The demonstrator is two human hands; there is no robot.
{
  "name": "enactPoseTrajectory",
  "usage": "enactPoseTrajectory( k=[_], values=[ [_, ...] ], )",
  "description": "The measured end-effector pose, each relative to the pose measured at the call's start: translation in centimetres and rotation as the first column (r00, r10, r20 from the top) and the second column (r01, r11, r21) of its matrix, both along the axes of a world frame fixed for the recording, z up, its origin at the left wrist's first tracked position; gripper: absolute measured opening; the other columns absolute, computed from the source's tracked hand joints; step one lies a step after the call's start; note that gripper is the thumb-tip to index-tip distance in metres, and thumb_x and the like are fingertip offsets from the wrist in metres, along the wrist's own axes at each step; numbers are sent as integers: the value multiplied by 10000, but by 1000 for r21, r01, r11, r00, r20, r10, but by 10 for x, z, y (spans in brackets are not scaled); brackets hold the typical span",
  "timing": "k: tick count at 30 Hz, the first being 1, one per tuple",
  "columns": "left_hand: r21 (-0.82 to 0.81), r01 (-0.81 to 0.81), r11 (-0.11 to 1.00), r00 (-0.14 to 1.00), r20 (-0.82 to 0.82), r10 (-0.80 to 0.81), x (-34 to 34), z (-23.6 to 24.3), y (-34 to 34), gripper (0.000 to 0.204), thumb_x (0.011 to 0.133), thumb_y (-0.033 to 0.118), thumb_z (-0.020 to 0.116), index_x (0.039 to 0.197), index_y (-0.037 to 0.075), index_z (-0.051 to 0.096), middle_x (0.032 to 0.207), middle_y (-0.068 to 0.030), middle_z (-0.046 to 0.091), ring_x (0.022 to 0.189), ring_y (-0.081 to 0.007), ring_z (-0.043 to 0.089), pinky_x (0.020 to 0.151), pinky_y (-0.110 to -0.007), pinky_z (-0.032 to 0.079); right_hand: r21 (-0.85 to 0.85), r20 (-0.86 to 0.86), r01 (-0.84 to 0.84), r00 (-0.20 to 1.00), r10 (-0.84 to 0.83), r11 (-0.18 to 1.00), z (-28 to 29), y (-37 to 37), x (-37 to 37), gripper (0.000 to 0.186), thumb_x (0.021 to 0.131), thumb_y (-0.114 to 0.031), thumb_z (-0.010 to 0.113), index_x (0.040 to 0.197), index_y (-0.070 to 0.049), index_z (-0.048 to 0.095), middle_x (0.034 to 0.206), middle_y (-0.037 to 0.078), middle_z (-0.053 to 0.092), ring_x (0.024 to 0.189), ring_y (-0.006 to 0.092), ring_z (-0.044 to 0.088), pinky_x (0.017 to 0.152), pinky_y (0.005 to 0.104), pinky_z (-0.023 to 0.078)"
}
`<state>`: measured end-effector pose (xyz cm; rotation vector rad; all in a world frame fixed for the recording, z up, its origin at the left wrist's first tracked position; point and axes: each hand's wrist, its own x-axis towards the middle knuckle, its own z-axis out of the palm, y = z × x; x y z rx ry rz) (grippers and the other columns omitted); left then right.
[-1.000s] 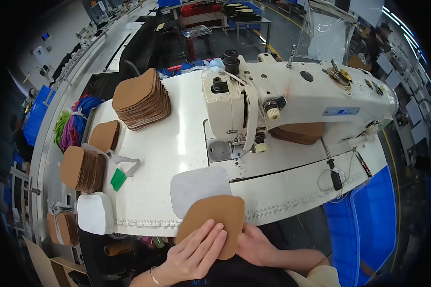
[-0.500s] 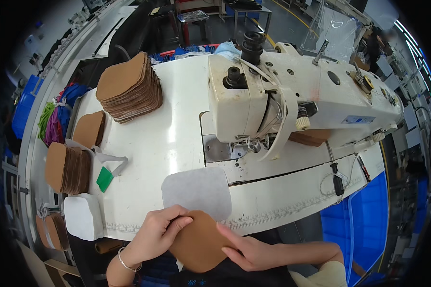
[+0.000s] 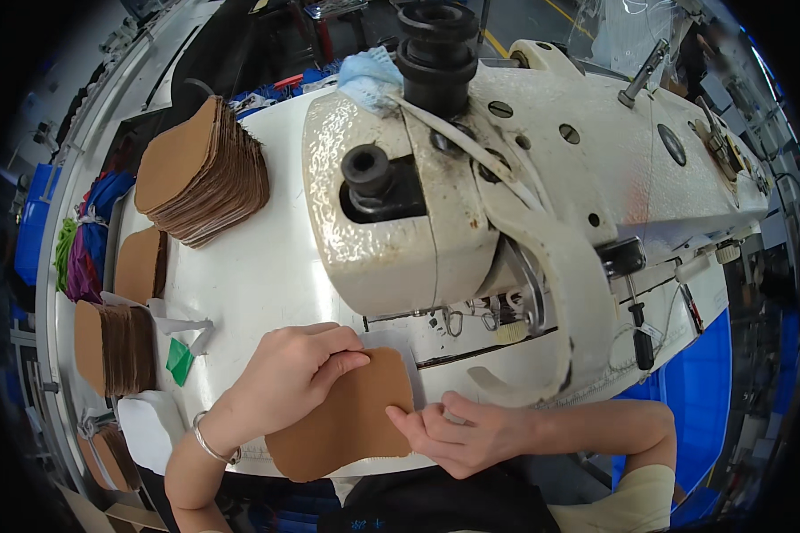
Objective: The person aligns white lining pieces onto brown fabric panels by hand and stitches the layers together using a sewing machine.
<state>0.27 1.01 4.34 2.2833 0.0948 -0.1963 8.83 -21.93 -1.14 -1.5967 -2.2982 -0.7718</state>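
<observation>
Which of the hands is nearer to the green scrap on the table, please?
Left. The left hand is to the right of the green scrap, pinching the brown piece; the right hand is farther right, at the piece's right edge.

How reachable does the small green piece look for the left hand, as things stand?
Likely yes: only bare white tabletop shows between the left hand and the small green piece, though the hand may need to release the brown panel.
</observation>
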Motion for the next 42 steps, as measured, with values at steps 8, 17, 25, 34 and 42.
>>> enactPoseTrajectory(
  k=[8, 17, 25, 34, 42],
  values=[
    [-64, -176, 982, 972, 144, 183, -2, -48, -6, 127, 837, 87, 675, 873, -34, 665, 759, -179, 650, 648, -325, 627, 595, -377, 497, -105, -119, 71, 989, -83, 992, -11, 5, 3, 334, 734, -184, 575, 941, 62, 667, 1030, 188, 644, 1021, 328, 616, 924, 410, 489],
    [3, -218, 976, 969, 120, 217, 3, -40, -13, 128, 832, 83, 681, 897, -27, 680, 699, -187, 647, 584, -343, 617, 551, -373, 488, -152, -72, 78, 993, -90, 985, -10, 4, 5, 375, 742, -179, 560, 1005, 68, 664, 1077, 215, 649, 1060, 335, 620, 963, 442, 478],
    [28, -221, 975, 974, 49, 220, 4, -30, -14, 136, 826, 47, 669, 955, 6, 688, 800, -183, 673, 665, -356, 636, 592, -382, 500, -148, -12, 100, 995, -103, 984, -12, 3, 3, 378, 755, -156, 546, 1036, 72, 658, 1085, 210, 652, 1065, 342, 626, 971, 441, 471],
    [78, -180, 981, 982, 69, 175, 3, -33, -15, 142, 814, 43, 673, 950, 2, 685, 797, -178, 672, 686, -359, 637, 609, -388, 502, -203, -43, 97, 993, -108, 974, -10, -1, 1, 419, 728, -165, 543, 1051, 80, 648, 1105, 215, 644, 1083, 346, 615, 978, 441, 467],
    [198, -282, 939, 913, 357, 199, -1, -51, -27, 186, 794, 65, 685, 971, 12, 683, 1048, -160, 654, 896, -328, 619, 717, -385, 517, -229, -112, 118, 983, -147, 966, -8, 1, 1, 431, 707, -160, 544, 1047, 85, 648, 1105, 216, 643, 1081, 339, 615, 984, 428, 465]
  ],
)
